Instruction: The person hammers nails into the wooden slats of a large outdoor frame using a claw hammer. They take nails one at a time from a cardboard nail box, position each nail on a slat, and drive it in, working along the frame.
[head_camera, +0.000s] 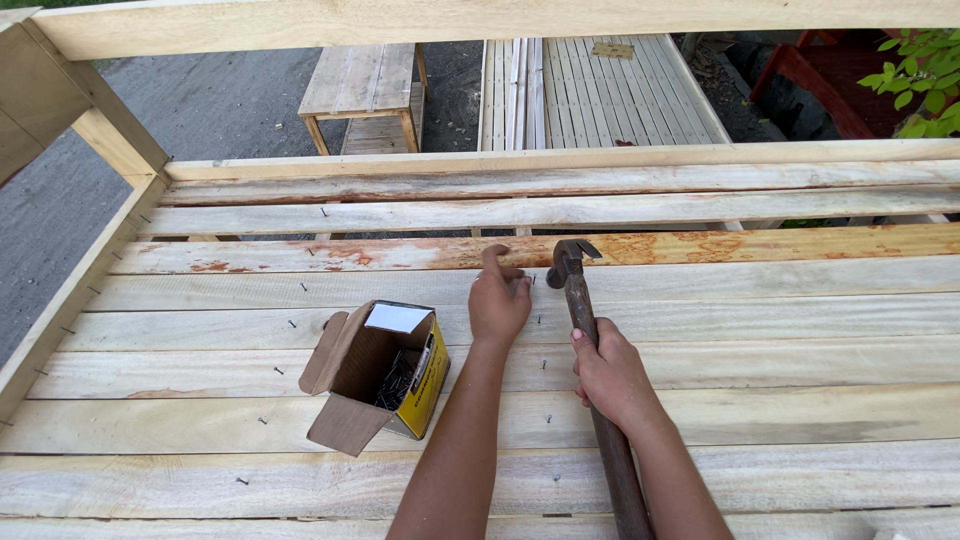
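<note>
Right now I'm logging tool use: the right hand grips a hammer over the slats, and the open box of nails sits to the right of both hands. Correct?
Not quite. The head view shows the open box of nails left of both hands. The right hand does grip the hammer over the slats.

Open nail box (378, 375) blocks the slats (750, 350) leftward; rightward the boards lie open.
</note>
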